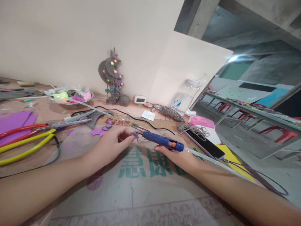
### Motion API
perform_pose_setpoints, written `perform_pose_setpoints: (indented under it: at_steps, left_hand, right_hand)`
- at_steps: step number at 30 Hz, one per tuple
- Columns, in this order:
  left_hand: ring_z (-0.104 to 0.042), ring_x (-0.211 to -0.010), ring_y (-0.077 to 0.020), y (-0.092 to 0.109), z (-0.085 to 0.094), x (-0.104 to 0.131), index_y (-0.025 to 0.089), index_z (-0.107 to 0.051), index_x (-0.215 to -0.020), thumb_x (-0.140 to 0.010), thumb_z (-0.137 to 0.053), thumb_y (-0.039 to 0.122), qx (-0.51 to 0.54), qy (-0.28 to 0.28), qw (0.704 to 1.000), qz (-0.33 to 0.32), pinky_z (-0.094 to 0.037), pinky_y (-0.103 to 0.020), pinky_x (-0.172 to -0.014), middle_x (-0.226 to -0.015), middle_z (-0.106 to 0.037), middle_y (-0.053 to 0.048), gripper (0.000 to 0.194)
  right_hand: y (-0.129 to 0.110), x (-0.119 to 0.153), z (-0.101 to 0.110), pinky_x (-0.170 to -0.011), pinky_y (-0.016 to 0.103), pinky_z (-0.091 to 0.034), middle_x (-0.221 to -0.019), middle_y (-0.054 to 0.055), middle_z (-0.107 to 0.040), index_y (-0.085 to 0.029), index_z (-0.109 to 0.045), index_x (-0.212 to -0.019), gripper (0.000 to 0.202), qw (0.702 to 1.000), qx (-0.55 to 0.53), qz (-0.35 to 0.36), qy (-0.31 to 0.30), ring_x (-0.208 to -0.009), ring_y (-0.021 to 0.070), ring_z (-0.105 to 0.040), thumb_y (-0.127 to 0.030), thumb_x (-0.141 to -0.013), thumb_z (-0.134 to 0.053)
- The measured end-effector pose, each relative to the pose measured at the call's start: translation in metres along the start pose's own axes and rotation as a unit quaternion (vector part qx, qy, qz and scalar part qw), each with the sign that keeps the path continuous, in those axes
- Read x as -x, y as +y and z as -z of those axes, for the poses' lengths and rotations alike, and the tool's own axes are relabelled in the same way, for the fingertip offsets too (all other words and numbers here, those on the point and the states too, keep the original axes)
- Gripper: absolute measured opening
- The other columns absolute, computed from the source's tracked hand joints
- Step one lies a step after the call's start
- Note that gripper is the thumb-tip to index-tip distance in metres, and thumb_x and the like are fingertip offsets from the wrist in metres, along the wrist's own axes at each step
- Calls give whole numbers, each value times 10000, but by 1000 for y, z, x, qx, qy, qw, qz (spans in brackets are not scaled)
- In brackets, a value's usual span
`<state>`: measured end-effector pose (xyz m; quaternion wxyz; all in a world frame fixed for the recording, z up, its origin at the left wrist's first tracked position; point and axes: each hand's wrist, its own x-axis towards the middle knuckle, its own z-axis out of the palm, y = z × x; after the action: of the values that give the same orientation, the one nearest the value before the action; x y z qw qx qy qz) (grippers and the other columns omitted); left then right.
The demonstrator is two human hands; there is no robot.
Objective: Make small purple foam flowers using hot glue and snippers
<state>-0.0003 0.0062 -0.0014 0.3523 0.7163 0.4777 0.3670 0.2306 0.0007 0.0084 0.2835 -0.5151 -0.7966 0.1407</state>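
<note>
My right hand [170, 149] is closed round a blue hot glue gun [160, 140], with a clear glue stick [202, 155] trailing out of its back end. Between the thumb and fingers of my left hand [119, 140] is a small purple cut-out piece [134, 134]. The gun's nozzle points left and sits right beside that piece; I cannot tell whether they touch. Several purple and grey cut-outs [101, 131] lie just beyond my left hand. Under both hands spreads a printed translucent plastic sheet [113, 194].
Red-handled and yellow-handled tools [28, 141] lie at left near purple sheets [16, 122]. Behind are a metal bowl [70, 102] of coloured bits, a grey moon ornament [113, 73], a timer [140, 99] and a clear jug [187, 95]. A phone [207, 144] and yarn [171, 113] lie at right.
</note>
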Motion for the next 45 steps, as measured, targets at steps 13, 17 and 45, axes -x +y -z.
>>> perform_pose_setpoints:
  at_steps: [13, 17, 45]
  left_hand:
    - [-460, -573, -106, 1, 1, -2, 186, -524, -724, -810, -487, 366, 0, 8, 1000, 15, -348, -209, -523, -646, -523, 40, 203]
    - [-456, -554, -104, 0, 1, -1, 186, -525, -732, -809, -486, 369, 9, 7, 1000, 21, -348, -208, -511, -650, -528, 39, 202]
    - [-465, -515, -116, 3, 1, -2, 186, -539, -712, -791, -489, 395, 6, 21, 999, 26, -340, -216, -480, -590, -520, 40, 229]
  right_hand:
    - [-1, -2, 1, -510, 218, -342, -627, -5, -528, -174, -510, -613, 299, 1000, -11, 23, 0, -597, 116, -481, -426, -726, -626]
    - [-3, -2, 1, -498, 218, -335, -606, -7, -518, -176, -509, -600, 304, 1000, -12, 21, 7, -591, 117, -471, -428, -709, -639]
    - [-5, 1, 9, -642, 283, -434, -774, 38, -579, -192, -580, -759, 244, 994, -92, 22, -47, -690, 162, -539, -406, -819, -479]
